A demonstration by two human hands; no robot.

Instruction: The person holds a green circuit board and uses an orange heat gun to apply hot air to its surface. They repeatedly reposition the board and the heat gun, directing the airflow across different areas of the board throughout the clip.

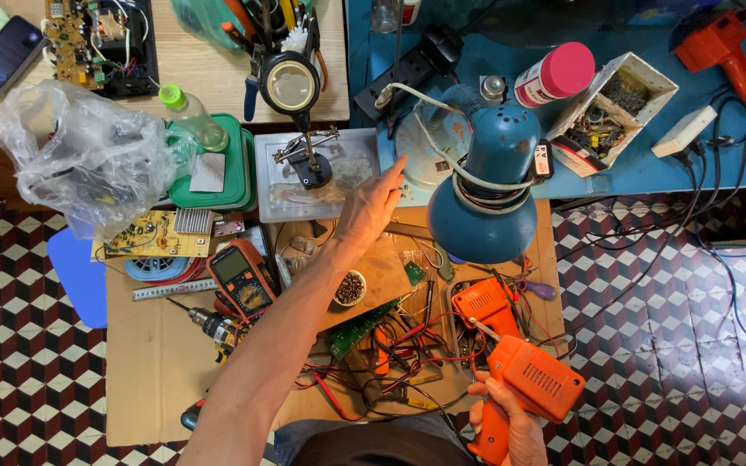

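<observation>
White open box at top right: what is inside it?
The white box holds a jumble of small dark and metallic parts, too small to identify. Its walls hide the lower contents.

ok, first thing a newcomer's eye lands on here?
Probably the blue desk lamp, centre, bent over the cluttered cardboard bench. Next, the orange soldering gun held in the right hand at the bottom edge, and the left hand reaching up toward the lamp's base.
</observation>
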